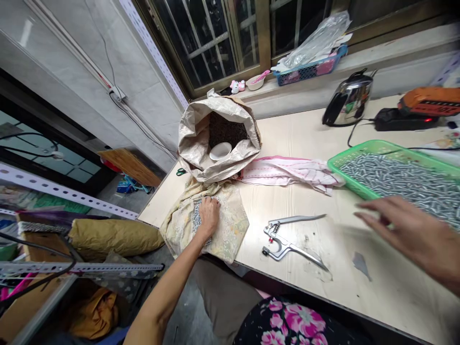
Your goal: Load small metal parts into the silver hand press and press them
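Observation:
My left hand (209, 215) rests on a patterned beige cloth (230, 225) at the table's front edge, beside a small heap of silver metal pieces (197, 218). Its fingers are curled, and what lies between them is hidden. Over the right side of the table hangs my right hand (406, 235), slightly blurred, its fingers stretched out and apart. Just behind it stands a green plastic basket (334, 163) filled with small, slender silver metal pieces (398, 179). Hand pliers with a spring (287, 239) lie between my hands, handles spread.
An open woven sack (194, 129) with dark small contents and a white bowl (220, 151) stands behind the cloth. A pink-white towel (287, 172) lies beside it. A kettle (350, 98) and an orange battery on a charger (427, 103) are at the back right. A grey scrap (361, 265) lies near the front.

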Demonstrator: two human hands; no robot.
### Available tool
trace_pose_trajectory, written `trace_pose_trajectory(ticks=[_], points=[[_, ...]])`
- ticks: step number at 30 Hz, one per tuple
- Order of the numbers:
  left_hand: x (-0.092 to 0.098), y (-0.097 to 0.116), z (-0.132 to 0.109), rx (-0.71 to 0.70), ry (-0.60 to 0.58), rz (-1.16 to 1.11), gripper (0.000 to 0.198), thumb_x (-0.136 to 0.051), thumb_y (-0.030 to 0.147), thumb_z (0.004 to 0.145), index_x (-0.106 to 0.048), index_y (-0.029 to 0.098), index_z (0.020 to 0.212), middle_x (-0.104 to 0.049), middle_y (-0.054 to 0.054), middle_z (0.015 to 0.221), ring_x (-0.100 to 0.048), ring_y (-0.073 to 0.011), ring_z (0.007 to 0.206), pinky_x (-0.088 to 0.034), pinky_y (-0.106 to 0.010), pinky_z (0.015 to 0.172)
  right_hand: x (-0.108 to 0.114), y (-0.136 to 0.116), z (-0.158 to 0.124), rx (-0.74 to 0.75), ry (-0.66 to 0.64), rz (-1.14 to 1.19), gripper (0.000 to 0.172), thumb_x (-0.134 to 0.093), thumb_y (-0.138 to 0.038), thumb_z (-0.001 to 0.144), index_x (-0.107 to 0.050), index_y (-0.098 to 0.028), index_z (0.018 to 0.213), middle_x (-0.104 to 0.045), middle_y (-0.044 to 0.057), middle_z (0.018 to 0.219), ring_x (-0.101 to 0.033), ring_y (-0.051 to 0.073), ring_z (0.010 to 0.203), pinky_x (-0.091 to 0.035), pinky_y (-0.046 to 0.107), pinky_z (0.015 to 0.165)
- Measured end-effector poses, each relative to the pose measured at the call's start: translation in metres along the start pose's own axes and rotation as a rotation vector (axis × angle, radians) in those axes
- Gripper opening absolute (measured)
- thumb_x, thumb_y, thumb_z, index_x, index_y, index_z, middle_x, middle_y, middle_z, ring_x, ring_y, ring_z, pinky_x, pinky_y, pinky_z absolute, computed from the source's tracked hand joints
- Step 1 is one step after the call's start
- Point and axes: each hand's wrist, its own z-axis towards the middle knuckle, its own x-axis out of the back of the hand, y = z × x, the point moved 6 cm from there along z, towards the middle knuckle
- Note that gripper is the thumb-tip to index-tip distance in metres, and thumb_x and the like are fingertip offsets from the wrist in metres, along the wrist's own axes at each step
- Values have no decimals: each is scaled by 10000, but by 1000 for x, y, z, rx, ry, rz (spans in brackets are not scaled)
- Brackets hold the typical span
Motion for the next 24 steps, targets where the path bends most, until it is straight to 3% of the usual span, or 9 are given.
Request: trace_pose_trajectory(ticks=[3, 6, 11, 15, 19, 24], points=[[-1, 3, 6, -6, -53, 14, 227, -484, 222, 922, -695, 139, 935, -648, -150, 1060, -501, -285, 1066, -406, -375, 858, -38, -48, -18, 47, -117, 50, 193, -420, -410, 955, -589, -319, 969, -633, 58, 947, -641, 243, 763, -521, 407, 647], [2, 1, 13, 16, -76, 5, 202, -524, 230, 903, -698, 127, 892, -660, -152, 1052, -517, -279, 1074, -416, -353, 844, -71, -79, -27, 95, -241, 107, 237, -394, -380, 982, -602, -267, 992, -632, 54, 929, -653, 199, 769, -535, 340, 644], [7, -6, 22, 67, -124, -41, 174, -588, 255, 856, -686, 133, 780, -684, -123, 886, -597, -265, 955, -442, -313, 755, -103, -98, -31, 131, -377, 74, 218, -403, -309, 987, -601, -220, 1001, -611, 55, 900, -639, 198, 791, -525, 332, 674], [22, 0, 20, 21, -76, -68, 191, -493, 194, 893, -666, 117, 919, -679, -138, 995, -594, -249, 1014, -438, -327, 857, -115, -98, -32, 117, -417, 19, 186, -407, -242, 981, -583, -196, 942, -601, 57, 879, -617, 203, 796, -493, 336, 682], [34, 15, -1, -10, -60, -362, 230, -504, 221, 879, -657, 118, 1015, -702, -99, 952, -638, -211, 893, -466, -307, 833, -118, -95, -30, 149, -412, -26, 130, -459, -225, 963, -556, -185, 886, -596, 53, 863, -583, 188, 773, -433, 309, 660], [26, 59, -58, -80, -254, -911, 255, -575, 331, 818, -690, 138, 939, -708, -58, 846, -629, -163, 691, -490, -261, 666, -116, -101, -29, 243, -381, -114, 212, -401, -227, 989, -525, -176, 824, -578, 47, 828, -514, 155, 670, -318, 291, 571]])
